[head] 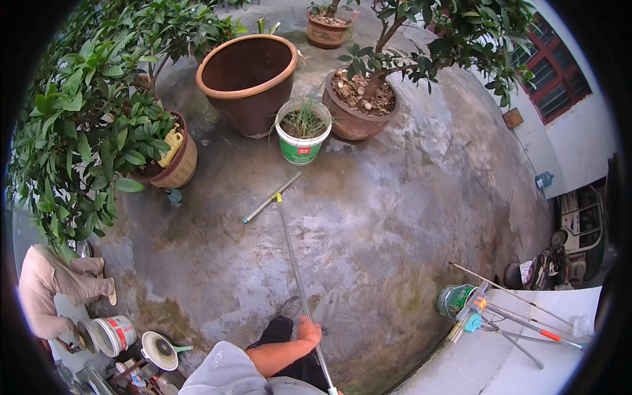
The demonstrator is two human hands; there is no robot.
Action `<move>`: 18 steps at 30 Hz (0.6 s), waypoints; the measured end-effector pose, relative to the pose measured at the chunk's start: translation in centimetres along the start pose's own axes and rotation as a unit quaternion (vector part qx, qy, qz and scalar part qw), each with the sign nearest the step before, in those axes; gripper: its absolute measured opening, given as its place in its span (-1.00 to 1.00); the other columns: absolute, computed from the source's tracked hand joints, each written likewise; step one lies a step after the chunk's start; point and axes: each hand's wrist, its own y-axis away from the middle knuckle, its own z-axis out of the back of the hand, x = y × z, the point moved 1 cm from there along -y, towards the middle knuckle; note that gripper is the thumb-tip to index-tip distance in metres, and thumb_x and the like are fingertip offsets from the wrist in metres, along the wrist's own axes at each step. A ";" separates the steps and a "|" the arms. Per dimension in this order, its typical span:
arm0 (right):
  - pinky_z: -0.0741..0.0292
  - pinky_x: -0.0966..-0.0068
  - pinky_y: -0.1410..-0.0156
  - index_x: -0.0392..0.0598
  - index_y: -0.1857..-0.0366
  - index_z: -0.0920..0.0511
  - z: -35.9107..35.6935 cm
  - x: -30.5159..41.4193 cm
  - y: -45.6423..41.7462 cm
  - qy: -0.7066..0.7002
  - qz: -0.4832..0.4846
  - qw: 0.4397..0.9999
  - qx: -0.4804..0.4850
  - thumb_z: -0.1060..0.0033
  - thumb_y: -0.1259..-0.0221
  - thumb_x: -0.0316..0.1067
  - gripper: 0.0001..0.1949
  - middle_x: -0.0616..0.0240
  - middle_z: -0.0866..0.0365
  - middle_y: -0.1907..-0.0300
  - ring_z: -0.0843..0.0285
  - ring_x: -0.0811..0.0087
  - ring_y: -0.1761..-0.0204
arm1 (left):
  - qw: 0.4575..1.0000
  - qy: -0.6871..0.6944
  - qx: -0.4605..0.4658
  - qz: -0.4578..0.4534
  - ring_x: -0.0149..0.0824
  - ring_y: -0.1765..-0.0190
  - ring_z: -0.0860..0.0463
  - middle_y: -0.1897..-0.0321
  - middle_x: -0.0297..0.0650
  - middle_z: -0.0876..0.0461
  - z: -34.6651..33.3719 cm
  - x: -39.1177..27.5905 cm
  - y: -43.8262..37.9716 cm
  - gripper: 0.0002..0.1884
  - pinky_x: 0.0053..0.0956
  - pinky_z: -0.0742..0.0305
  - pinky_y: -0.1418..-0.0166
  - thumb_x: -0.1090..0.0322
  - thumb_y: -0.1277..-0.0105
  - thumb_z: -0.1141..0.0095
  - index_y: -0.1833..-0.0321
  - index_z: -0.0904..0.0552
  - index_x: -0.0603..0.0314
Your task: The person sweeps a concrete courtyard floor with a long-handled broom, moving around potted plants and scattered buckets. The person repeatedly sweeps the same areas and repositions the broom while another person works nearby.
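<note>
My left hand [308, 331] is closed around the metal pole [294, 256] of a floor squeegee. The pole runs up and slightly left from me to a yellow joint [278, 197] and a long straight squeegee head [261, 206] lying slantwise on the wet-looking concrete floor [375, 237]. Just past the head stands a green-and-white plastic bucket [301, 150] with grass growing in it. Only a sliver of my right hand [340, 393] shows at the bottom edge, beside the pole's pale end; its grip is cut off.
Behind the bucket are a large brown pot [247, 116] and a potted tree [363, 123]. A leafy potted shrub [175, 170] stands left. At lower left, another person [54, 286] bends near buckets [113, 335]. Long-handled tools [523, 321] lean over a ledge [474, 360] at right.
</note>
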 end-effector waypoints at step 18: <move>-0.43 0.42 0.18 -0.14 -0.29 -0.39 -3.9 0.3 0.0 -0.040 0.027 0.999 -0.024 -0.11 -0.33 -0.23 -0.52 0.32 -0.56 0.36 -0.42 0.44 0.33 | 0.997 0.057 0.051 -0.021 0.14 0.09 -0.65 0.20 0.17 -0.64 -0.3 1.9 0.6 -0.54 -0.01 -0.52 0.02 0.12 -0.26 -0.05 -0.05 -0.28 0.32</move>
